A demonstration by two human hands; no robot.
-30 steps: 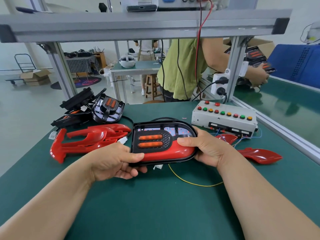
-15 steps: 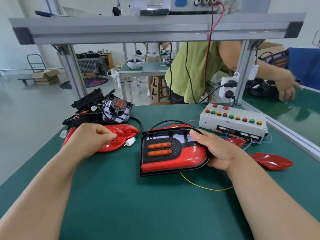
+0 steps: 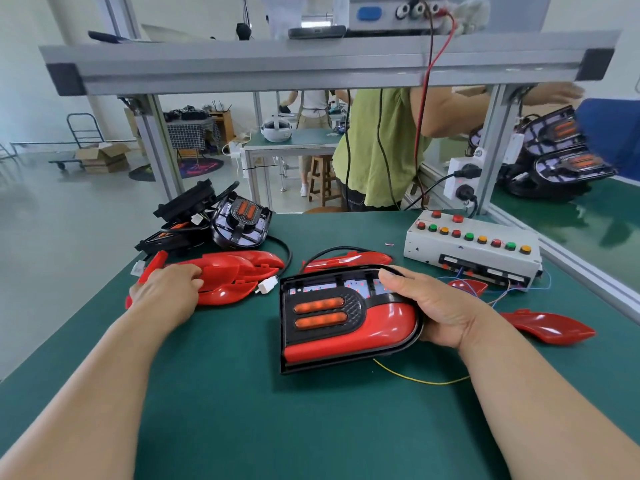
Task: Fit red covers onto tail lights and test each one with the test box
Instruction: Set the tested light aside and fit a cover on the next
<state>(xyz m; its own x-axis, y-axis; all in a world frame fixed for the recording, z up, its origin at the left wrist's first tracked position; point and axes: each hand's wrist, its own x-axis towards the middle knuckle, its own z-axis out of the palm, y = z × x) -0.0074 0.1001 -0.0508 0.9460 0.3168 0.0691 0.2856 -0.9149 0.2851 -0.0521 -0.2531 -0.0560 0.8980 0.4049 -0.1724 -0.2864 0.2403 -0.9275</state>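
A black tail light point(image 3: 346, 317) with two orange lenses and a red cover over its lower half lies on the green table point(image 3: 277, 427). My right hand point(image 3: 429, 306) grips its rounded right end, thumb on the top edge. My left hand point(image 3: 166, 292) rests on a stack of loose red covers point(image 3: 239, 271) to the left, fingers curled over one cover. The white test box point(image 3: 474, 251) with red, green and yellow buttons stands at the back right. Another red cover point(image 3: 346, 259) lies just behind the tail light.
Several uncovered black tail lights point(image 3: 214, 223) are piled at the back left. Two more red covers point(image 3: 547, 327) lie right of my right hand, among thin wires. An aluminium frame point(image 3: 311, 69) spans overhead. A person in a green shirt point(image 3: 377, 147) works behind the table.
My left hand let go of the tail light's left end and moved left onto the red cover stack. My right hand kept hold of the tail light, which shifted slightly right.
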